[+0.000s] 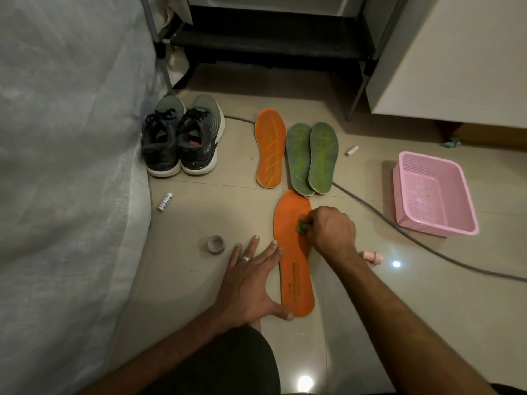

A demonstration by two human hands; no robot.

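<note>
An orange insole [295, 280] lies lengthwise on the tiled floor in front of me. My left hand [252, 280] lies flat beside it with fingers spread; the thumb and a fingertip touch its left edge. My right hand [332, 230] pinches a small green piece [300, 227] and holds it against the insole's upper half. A second orange insole [269, 148] and two green insoles [312, 158] lie farther away, marked with yellowish lines.
A pair of dark sneakers [182, 141] stands at the left by a white draped cover [65, 166]. A pink basket [433, 195] sits right, a grey cable [413, 240] runs past it. A tape roll [216, 244], two white sticks [165, 201] [351, 151] and a pink cap [372, 257] lie around.
</note>
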